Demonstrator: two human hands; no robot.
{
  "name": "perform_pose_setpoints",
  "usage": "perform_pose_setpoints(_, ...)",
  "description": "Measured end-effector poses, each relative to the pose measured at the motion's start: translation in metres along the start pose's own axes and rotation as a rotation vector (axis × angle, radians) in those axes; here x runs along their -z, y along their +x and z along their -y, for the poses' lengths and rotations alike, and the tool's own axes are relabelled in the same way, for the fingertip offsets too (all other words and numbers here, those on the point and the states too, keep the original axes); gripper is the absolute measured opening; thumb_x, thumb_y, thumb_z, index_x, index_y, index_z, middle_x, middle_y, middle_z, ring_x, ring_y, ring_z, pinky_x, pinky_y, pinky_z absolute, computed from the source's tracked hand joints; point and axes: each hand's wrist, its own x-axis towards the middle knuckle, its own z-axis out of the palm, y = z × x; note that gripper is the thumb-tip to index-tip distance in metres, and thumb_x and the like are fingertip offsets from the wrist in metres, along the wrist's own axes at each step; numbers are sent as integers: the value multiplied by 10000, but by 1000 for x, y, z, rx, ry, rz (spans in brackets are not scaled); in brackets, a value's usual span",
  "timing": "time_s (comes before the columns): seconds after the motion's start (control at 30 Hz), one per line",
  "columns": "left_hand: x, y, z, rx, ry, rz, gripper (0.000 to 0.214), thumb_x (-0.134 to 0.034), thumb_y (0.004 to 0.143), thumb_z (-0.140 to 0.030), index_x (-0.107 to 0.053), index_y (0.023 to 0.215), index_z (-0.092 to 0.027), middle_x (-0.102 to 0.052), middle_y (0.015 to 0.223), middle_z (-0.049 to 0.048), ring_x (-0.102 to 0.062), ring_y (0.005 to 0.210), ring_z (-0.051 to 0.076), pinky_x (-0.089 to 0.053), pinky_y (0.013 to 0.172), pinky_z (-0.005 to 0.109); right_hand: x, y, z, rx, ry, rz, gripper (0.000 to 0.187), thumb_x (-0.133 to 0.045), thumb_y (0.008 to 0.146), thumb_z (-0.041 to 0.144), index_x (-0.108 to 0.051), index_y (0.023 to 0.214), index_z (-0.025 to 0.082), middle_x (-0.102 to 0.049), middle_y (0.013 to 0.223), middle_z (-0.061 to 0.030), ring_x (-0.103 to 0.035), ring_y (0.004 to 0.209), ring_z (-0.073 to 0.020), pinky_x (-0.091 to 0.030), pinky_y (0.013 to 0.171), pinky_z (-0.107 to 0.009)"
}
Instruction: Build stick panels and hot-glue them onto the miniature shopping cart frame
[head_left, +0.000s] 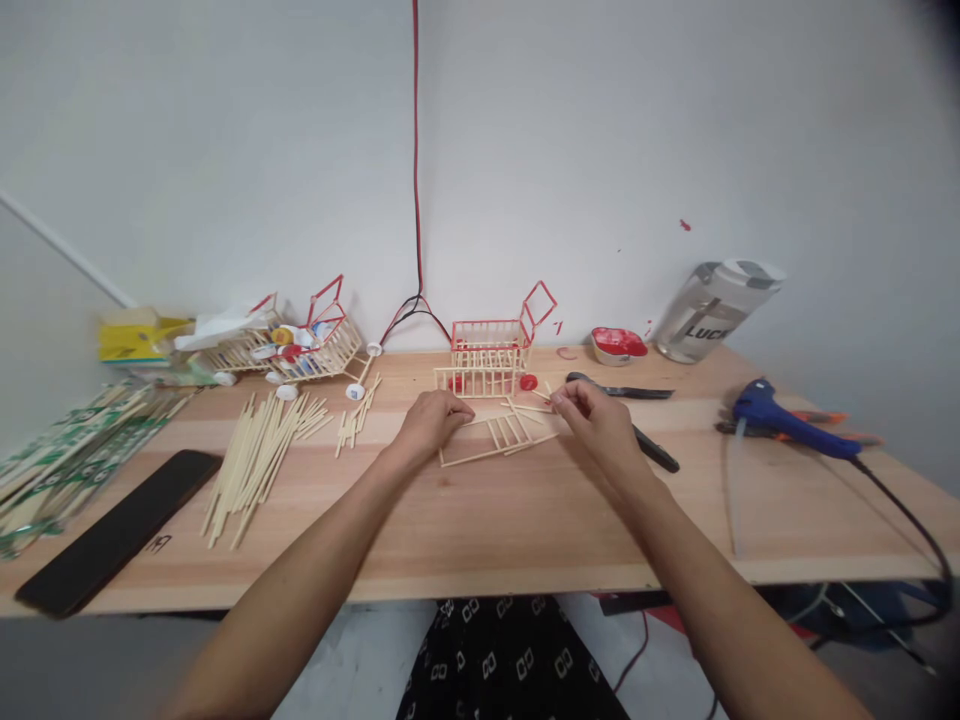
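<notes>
A ladder-like frame of thin wooden sticks lies flat on the wooden table in front of me. My left hand rests curled at the frame's left end, fingers pressed down on it. My right hand is at the frame's right end, its fingertips pinched on a short wooden stick. Just behind stands a small cart of sticks with red rails and red wheels.
A loose pile of sticks lies at the left, with a second stick model and bottle caps behind it. A black flat bar and stick wrappers sit far left. Cutters, a blue glue gun, a red paint dish and a bottle are at the right.
</notes>
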Motion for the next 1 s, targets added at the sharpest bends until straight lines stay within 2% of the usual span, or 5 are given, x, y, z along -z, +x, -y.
perform_pose_setpoints(0.2, 11, -3, -25, 163, -294, -150, 184, -667, 750, -254, -770, 863, -153, -747, 867, 75, -634, 765, 181, -451, 703, 276, -3, 2, 2, -82, 266, 107, 288, -536, 812, 480, -563, 752, 199, -577, 678, -15, -477, 610, -145, -368, 598, -277)
perform_pose_setpoints(0.43, 5, -8, -71, 276, -847, -62, 343, -768, 643, -352, -759, 926, -157, -701, 766, 46, -541, 638, 96, -421, 576, 214, -8, -8, 28, -118, 571, 369, 376, -551, 813, 557, -514, 714, 196, -496, 633, 17, -389, 552, -106, -336, 548, -248)
perform_pose_setpoints(0.67, -16, -10, -85, 318, -1158, -92, 343, -822, 569, -351, -673, 784, -129, -639, 686, 15, -528, 586, 73, -406, 558, 204, -11, -24, 40, -81, 527, 338, 317, -538, 853, 490, -571, 729, 201, -561, 670, 2, -481, 591, -124, -390, 574, -264)
perform_pose_setpoints(0.83, 5, -7, -70, 246, -1136, -215, 372, -790, 623, -387, -609, 834, -140, -677, 788, 31, -512, 554, 59, -366, 499, 187, 53, -16, 7, 88, 12, 80, 234, -534, 870, 387, -667, 995, 240, -680, 1037, -68, -610, 922, -217, -450, 784, -340)
perform_pose_setpoints(1.0, 16, -4, -47, 208, -1141, -349, 359, -778, 641, -380, -612, 855, -145, -621, 675, -19, -442, 449, 40, -287, 430, 184, 151, -2, -78, -126, -724, -197, 405, -702, 744, 197, -647, 1130, 89, -624, 1093, -288, -581, 990, -338, -380, 779, -420)
